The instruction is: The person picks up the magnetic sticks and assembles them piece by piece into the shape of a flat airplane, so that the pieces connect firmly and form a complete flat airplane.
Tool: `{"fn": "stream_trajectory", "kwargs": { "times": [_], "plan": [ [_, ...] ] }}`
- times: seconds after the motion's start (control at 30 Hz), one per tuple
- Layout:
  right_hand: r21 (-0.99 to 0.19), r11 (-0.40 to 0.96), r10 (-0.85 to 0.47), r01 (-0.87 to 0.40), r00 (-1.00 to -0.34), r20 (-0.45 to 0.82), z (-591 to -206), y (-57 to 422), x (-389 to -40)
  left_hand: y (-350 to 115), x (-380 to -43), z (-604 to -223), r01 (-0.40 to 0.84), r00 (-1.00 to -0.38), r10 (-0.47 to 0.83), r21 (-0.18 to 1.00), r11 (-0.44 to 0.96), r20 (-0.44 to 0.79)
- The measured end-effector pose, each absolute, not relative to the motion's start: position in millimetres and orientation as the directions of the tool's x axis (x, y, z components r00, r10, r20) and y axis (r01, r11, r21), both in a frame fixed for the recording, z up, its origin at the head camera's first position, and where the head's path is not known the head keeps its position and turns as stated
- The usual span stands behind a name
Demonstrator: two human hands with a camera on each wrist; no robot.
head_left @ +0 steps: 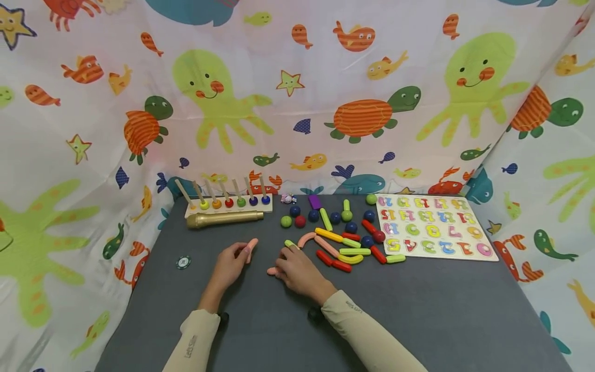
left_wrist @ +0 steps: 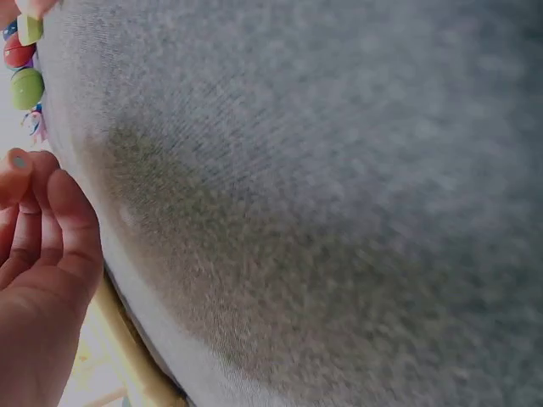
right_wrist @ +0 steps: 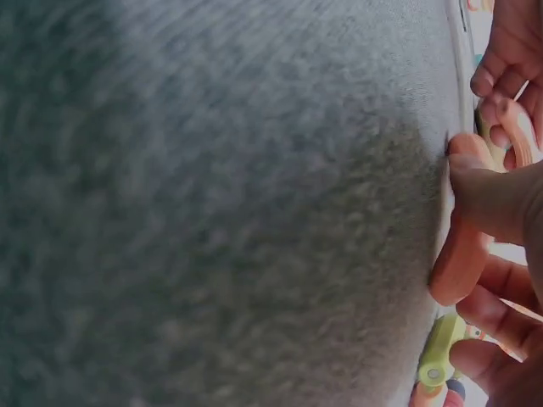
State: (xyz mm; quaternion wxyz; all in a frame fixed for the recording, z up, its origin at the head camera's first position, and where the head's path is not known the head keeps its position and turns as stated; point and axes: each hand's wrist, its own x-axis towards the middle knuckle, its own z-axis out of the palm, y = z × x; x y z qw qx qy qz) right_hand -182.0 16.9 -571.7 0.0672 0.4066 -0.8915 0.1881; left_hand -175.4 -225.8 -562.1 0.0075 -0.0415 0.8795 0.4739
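From my end I see the left hand (head_left: 231, 262) with fingers bent and thumb brought in, pinching a pink piece (head_left: 252, 249) over the grey table (head_left: 418, 315), near the gold tube (head_left: 225, 219) and to the right of the chip (head_left: 183, 262). The right hand (head_left: 299, 273) has its fingers curled too, with the thumb across a second pink piece (right_wrist: 464, 254) that it grips; a green piece (head_left: 289, 243) sits right by its other fingers, though I can't tell whether they touch it.
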Motion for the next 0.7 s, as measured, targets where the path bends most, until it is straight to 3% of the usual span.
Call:
{"fn": "stream_trajectory", "kwargs": {
  "times": [0.37,0.53,0.7],
  "plan": [
    [-0.707,0.482,-0.609,-0.518,-0.778,0.155,-549,15,-198,-224,-151,-556,-0.023,-0.999,0.024,0.936,0.352,-0.034],
    [-0.797,0.436,-0.583,-0.419,-0.806,0.104,-544,14,-203,-216,-142,-552,-0.008,-0.998,0.056,0.946,0.323,-0.028],
    [-0.816,0.416,-0.588,-0.401,-0.803,0.095,-543,12,-203,-212,-138,-552,-0.006,-0.998,0.055,0.943,0.333,-0.026]
  ]
}}
